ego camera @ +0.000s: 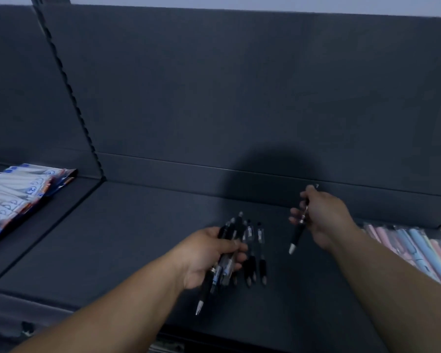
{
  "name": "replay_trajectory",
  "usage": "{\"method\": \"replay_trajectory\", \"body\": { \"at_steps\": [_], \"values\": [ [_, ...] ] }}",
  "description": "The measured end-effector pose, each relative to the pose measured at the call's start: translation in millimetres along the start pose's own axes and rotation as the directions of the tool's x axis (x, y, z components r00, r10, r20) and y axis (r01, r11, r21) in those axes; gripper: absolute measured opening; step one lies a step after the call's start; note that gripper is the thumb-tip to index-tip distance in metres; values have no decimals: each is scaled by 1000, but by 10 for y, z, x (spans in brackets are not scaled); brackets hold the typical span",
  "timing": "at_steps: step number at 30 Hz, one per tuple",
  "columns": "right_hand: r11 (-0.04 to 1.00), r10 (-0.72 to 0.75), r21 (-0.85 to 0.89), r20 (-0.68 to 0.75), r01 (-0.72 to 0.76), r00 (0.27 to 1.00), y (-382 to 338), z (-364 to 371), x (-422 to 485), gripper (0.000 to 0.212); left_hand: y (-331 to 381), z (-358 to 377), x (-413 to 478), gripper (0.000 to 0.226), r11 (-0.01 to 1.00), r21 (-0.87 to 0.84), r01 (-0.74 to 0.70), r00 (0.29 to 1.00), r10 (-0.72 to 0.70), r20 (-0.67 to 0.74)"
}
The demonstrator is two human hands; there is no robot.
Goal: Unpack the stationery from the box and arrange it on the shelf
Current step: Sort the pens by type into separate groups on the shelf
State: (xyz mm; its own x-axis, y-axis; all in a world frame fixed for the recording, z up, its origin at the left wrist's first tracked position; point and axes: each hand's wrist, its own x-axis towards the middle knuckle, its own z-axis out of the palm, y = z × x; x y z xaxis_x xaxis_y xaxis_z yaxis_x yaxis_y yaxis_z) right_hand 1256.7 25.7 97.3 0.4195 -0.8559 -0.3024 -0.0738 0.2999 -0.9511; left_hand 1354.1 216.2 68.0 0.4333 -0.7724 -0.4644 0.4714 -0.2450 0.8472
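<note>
Two black pens point(261, 250) appear to lie side by side on the shelf point(112, 238), just right of the left hand point(209, 256), whose fingers curl round a bundle of pens point(224, 266). The right hand point(321, 217) pinches a single pen point(298, 234) above the shelf. I'd lay it parallel, close beside that row, tips matching.

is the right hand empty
No, the right hand pinches a single black pen, while the left hand grips a bundle of pens.

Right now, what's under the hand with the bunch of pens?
The dark shelf, with loose pens lying beside the left hand. The spot right beneath its grip is hidden.
</note>
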Motion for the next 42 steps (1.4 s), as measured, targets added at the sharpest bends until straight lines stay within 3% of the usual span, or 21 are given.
{"method": "replay_trajectory", "body": {
  "at_steps": [3,8,15,21,28,31,34,35,37,40,42],
  "values": [
    [984,95,-166,136,-72,986,213,68,-107,20,17,-141,89,16,997,-72,-15,1000,14,-19],
    [945,199,-319,389,-71,900,382,309,-424,23,11,-77,92,20,998,-67,-13,993,21,120],
    [947,222,-309,441,-85,869,321,226,-393,19,11,82,-15,14,994,111,11,986,-29,164],
    [949,240,-304,511,-88,825,318,159,-347,15,-58,139,-55,12,998,60,17,993,-23,112],
    [951,230,-299,507,-81,831,268,44,-293,16,-3,189,-129,13,998,61,24,998,-28,63],
    [964,187,-258,470,-68,863,216,18,-266,17,84,173,-109,15,973,209,-99,984,126,-122],
    [983,60,-186,378,12,924,182,17,-236,23,169,55,-74,10,838,520,-166,853,387,-351],
    [983,11,-175,356,55,934,171,24,-246,27,183,42,-83,9,811,556,-181,833,427,-352],
    [976,-59,-173,368,131,928,164,61,-305,28,184,79,-112,9,794,573,-206,870,416,-264],
    [952,-116,-202,463,231,879,148,136,-412,22,183,155,-117,13,730,652,-205,926,360,-112],
    [941,-113,-221,506,256,855,144,169,-432,21,208,160,-119,18,684,703,-193,929,358,-93]
  ]
}}
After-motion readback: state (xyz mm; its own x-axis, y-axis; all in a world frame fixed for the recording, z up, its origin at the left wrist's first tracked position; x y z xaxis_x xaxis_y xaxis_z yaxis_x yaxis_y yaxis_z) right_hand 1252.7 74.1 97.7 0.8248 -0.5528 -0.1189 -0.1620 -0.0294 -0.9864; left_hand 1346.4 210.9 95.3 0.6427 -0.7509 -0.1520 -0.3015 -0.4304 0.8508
